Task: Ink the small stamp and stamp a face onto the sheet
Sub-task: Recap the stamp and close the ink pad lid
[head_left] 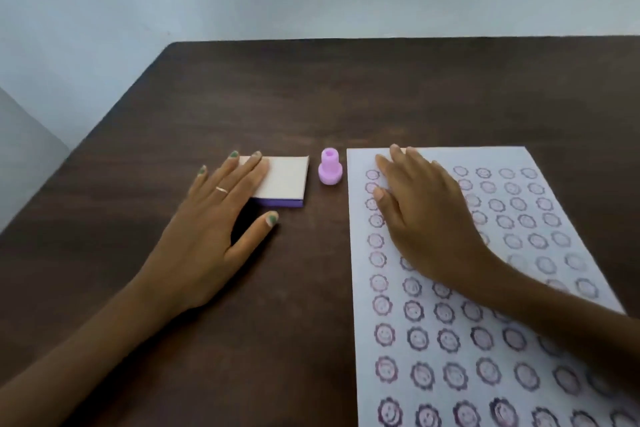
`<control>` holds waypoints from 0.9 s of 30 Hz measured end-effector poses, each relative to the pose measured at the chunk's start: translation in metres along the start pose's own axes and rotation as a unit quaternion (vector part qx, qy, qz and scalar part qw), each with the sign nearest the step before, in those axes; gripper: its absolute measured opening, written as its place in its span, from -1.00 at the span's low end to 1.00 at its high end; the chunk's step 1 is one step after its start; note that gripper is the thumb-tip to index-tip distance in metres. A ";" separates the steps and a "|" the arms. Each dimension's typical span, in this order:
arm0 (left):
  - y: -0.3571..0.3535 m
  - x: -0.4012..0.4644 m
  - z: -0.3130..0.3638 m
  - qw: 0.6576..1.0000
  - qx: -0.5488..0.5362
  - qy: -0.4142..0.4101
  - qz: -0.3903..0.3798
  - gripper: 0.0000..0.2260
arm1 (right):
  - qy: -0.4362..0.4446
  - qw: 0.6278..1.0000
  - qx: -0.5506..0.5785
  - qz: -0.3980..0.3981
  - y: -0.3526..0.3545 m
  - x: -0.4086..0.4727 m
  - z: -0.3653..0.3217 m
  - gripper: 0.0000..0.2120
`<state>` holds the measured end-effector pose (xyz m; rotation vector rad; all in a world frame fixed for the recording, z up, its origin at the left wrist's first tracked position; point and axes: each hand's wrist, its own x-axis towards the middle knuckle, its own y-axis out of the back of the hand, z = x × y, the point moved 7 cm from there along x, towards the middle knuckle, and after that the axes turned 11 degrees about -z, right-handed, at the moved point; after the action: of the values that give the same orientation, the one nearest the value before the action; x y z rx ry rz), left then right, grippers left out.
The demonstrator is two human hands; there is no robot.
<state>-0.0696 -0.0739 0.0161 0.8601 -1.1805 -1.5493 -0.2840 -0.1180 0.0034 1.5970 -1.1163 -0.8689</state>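
A small pink stamp [330,170] stands upright on the dark table, between the ink pad box and the sheet, with neither hand touching it. The ink pad [285,180] is a closed box with a white lid and purple base. My left hand [211,225] lies flat, fingers spread, its fingertips resting on the box's left part. The white sheet [450,322] on the right is covered with rows of purple stamped faces. My right hand [422,208] rests flat on the sheet's upper left area, holding nothing.
The dark brown wooden table [346,97] runs back to a pale wall. Its left edge slants from the far corner toward me. The sheet reaches the bottom and right edges of the view.
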 end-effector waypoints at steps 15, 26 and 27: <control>0.021 -0.011 0.014 0.990 0.006 0.113 -0.084 -0.47 | -0.052 0.995 0.022 -0.088 0.016 -0.014 -0.013 -0.53; 0.014 0.002 0.030 0.984 0.021 0.116 -0.130 -0.43 | -0.081 0.984 -0.002 -0.156 0.016 -0.004 -0.013 -0.46; 0.015 0.005 0.030 0.984 0.020 0.117 -0.131 -0.43 | -0.088 0.984 -0.004 -0.152 0.017 -0.003 -0.011 -0.46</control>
<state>-0.0940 -0.0713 0.0392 1.2288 -0.9605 -1.5829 -0.2793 -0.1133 0.0226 1.7372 -0.9990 -1.2339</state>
